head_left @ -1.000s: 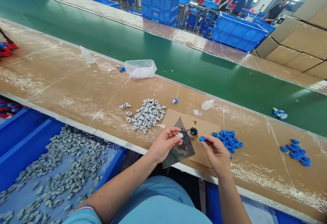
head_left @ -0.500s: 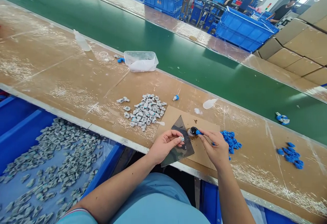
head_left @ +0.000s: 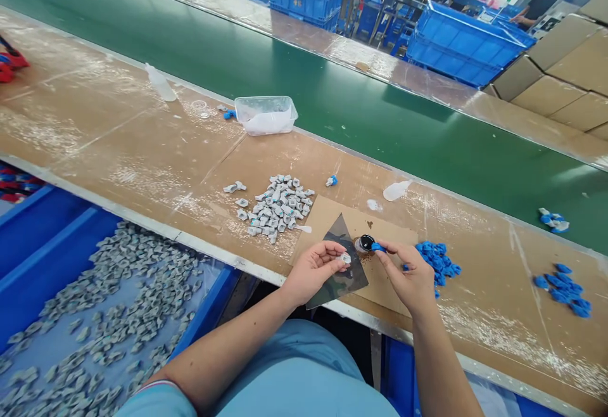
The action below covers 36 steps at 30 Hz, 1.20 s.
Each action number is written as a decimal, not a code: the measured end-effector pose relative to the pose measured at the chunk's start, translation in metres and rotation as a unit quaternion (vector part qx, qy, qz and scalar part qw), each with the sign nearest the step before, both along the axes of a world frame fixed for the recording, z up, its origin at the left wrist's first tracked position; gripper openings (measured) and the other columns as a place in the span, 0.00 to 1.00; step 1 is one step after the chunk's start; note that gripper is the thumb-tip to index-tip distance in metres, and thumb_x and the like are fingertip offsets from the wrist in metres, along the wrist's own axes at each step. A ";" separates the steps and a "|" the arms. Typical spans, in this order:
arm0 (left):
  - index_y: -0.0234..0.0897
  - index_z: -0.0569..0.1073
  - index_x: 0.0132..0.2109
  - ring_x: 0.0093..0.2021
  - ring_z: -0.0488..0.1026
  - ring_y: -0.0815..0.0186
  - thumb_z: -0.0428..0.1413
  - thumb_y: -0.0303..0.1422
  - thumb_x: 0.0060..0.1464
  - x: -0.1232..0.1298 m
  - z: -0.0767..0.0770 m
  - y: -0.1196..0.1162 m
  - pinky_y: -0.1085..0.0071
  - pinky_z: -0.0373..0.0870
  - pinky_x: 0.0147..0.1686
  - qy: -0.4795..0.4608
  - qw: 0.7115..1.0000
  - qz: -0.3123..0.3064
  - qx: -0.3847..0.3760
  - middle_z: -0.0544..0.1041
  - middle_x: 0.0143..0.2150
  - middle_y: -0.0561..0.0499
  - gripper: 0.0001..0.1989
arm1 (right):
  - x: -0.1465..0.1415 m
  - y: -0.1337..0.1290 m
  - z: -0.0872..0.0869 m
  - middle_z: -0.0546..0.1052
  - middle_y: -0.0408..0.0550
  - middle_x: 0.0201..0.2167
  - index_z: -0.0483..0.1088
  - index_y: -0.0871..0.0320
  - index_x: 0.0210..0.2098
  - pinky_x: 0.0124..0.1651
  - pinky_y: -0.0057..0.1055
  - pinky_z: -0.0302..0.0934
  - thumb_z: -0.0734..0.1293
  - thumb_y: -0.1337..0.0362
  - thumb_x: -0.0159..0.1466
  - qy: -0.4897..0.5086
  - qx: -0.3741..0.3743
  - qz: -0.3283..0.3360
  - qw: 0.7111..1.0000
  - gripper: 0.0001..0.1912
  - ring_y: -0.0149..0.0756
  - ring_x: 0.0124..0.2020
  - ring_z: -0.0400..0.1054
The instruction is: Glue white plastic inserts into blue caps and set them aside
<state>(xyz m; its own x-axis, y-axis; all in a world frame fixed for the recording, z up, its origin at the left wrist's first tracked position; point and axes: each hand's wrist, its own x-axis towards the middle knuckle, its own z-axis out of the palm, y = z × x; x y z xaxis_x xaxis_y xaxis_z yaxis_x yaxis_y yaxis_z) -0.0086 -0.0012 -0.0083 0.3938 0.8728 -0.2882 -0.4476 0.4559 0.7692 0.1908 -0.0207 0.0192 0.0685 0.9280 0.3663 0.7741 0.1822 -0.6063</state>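
My left hand (head_left: 313,270) pinches a small grey plastic part (head_left: 346,258) above a dark triangular sheet (head_left: 342,284). Between the thumb and fingers of my right hand (head_left: 409,272) is a small blue plastic part (head_left: 377,247), its tip at the mouth of a little pot of dark liquid (head_left: 367,243). The pot stands on a piece of cardboard (head_left: 389,230). To the left lies a heap of grey parts (head_left: 280,205); a heap of blue parts (head_left: 439,262) sits just right of my right hand. One joined blue-and-grey piece (head_left: 331,180) rests farther back.
Beyond the table runs a green conveyor belt (head_left: 356,113) carrying a few joined pieces (head_left: 553,220). A clear plastic tub (head_left: 266,116) and a white bottle (head_left: 160,83) stand along its edge. At lower left, a blue bin (head_left: 61,239) holds many grey parts. More blue parts (head_left: 565,290) lie right.
The view has shifted slightly, so most things sit a little farther right. My left hand's grey part now shows more of its open end. The blue part stays at the pot.
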 end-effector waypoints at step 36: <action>0.35 0.70 0.38 0.36 0.74 0.67 0.56 0.29 0.50 0.005 0.018 -0.004 0.73 0.71 0.38 0.192 0.946 -0.105 0.240 0.76 0.34 0.48 0.06 | -0.024 -0.031 -0.009 0.79 0.39 0.25 0.77 0.49 0.35 0.41 0.37 0.66 0.71 0.72 0.57 0.176 0.048 0.137 0.974 0.11 0.32 0.25 0.71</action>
